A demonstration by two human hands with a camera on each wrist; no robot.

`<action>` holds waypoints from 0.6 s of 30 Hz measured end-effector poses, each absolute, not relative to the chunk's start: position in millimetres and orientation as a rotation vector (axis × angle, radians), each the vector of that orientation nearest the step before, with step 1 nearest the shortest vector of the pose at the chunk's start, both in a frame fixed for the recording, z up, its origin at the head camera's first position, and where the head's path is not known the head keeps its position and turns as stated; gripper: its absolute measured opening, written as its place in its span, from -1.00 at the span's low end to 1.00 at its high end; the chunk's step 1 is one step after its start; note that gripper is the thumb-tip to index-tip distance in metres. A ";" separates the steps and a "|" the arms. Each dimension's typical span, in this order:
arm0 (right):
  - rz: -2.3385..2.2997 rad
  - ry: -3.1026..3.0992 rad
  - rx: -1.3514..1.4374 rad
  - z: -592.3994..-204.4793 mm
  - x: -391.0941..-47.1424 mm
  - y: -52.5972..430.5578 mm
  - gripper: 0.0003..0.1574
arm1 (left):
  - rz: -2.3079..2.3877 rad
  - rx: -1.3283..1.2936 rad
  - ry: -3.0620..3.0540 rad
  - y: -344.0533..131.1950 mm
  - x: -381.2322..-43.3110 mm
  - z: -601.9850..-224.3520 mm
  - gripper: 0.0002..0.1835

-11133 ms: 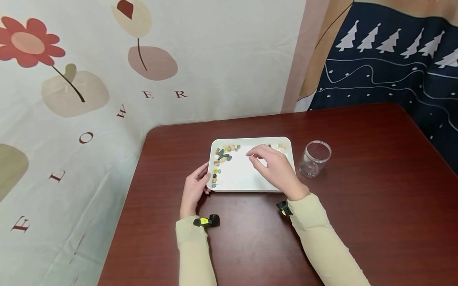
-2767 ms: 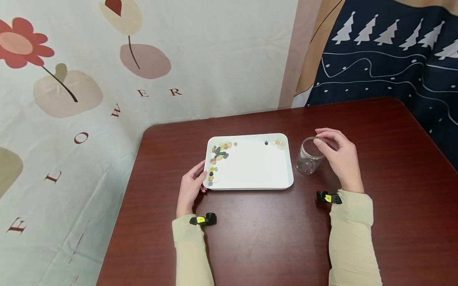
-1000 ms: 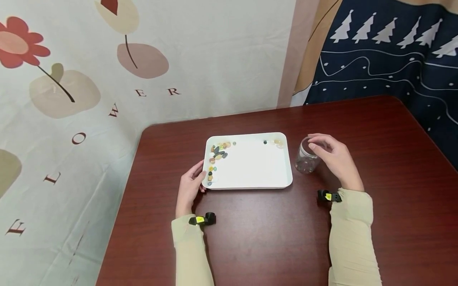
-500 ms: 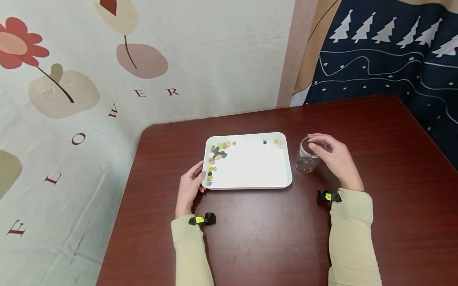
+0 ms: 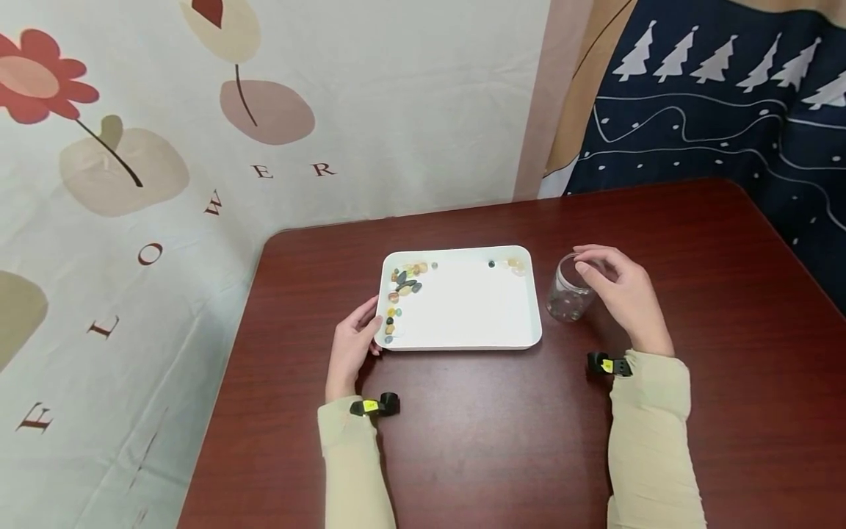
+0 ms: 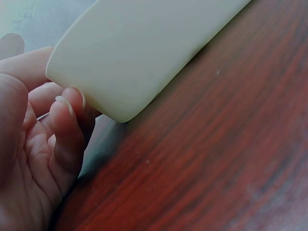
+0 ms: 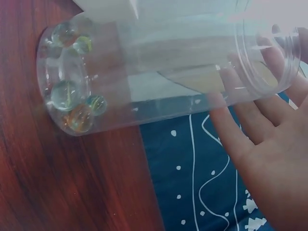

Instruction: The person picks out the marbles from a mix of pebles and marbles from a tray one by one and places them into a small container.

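In the head view a white tray [image 5: 469, 308] lies on the table. My left hand [image 5: 350, 351] holds its left edge near the front corner, thumb on the rim and fingers bent underneath. Small pebbles [image 5: 405, 281] in grey, yellow and brown line the tray's left side. A clear jar [image 5: 566, 303] stands upright just right of the tray. My right hand [image 5: 620, 294] grips the jar by its rim, thumb over the mouth and fingers along the far side. In the right wrist view, several glass marbles [image 7: 66, 95] lie at the jar's bottom.
Pale stones [image 5: 515, 265] and one dark bead [image 5: 491, 264] lie in the tray's far right corner. The reddish-brown table [image 5: 463, 441] reaches back to a flower-printed cloth [image 5: 410, 110]. A dark blue cloth [image 5: 714, 132] with white trees hangs at the back right.
My right hand was above the tray earlier, then moved right to the jar's mouth, shifting slightly inward over the rim. One bead left the tray's far left group. My left hand stays on the tray.
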State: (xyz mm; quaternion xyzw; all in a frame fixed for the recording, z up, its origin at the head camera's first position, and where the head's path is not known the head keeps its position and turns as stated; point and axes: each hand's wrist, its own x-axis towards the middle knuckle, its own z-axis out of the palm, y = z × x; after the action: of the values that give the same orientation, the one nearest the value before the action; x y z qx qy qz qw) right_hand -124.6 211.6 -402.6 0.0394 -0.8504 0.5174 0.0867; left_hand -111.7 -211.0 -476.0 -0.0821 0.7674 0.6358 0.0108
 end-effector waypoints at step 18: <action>1.572 -2.279 0.149 -361.3 -106.7 188.8 -0.73 | 1.989 -0.265 2.377 -209.6 -111.1 -473.8 -0.60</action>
State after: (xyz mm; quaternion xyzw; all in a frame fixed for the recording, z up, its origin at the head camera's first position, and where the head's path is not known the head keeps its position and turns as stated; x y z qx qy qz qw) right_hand -106.7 188.8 -361.3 0.0529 -0.8081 0.5573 0.1834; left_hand -111.1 -209.6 -473.8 -0.0851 0.7639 0.6395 0.0154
